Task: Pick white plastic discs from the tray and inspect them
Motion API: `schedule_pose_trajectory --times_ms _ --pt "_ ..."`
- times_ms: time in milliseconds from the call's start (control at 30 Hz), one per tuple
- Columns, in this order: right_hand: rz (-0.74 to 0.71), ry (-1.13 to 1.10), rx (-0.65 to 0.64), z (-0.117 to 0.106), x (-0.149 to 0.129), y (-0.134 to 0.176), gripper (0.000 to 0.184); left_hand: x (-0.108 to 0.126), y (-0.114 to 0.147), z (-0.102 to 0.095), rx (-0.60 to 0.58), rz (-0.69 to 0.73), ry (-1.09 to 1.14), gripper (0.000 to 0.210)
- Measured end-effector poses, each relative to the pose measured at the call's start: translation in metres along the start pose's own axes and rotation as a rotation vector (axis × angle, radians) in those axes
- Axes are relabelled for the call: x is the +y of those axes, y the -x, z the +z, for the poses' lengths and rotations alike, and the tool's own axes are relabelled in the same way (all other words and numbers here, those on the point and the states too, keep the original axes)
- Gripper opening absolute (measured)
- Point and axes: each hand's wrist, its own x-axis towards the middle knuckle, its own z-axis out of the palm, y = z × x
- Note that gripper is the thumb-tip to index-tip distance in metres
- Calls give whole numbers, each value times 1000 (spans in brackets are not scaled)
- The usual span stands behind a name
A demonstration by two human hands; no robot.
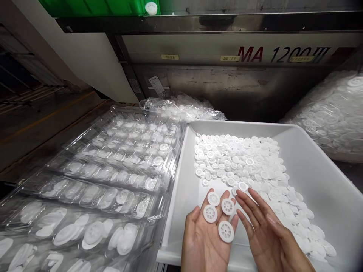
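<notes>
Several small white plastic wheels [226,231] with spoked centres rest on the palm and fingers of my left hand [208,241], which is turned palm up over the near part of a light grey tray [177,226]. Close beside it on the right, my right hand [265,234] has its fingers stretched out and slightly apart, with nothing seen in it. Beyond both hands, a heap of the same white wheels [235,158] covers the tray's far and right parts.
To the left lie stacked clear plastic blister trays [170,166] with white parts in their pockets. A clear bag [187,107] of white parts lies behind; a larger full bag [334,117] stands at right. Across the back runs a machine's metal ledge [198,24] with one wheel [151,8] above.
</notes>
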Motion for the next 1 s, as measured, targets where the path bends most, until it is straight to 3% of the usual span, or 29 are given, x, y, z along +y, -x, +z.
schedule_pose_trajectory --times_ms 533,1000 --pt "30 -1 18 2 0 2 43 -3 -9 -15 -100 4 -2 57" --pt "69 30 12 12 -4 5 39 -5 -4 -10 -162 10 -80 61"
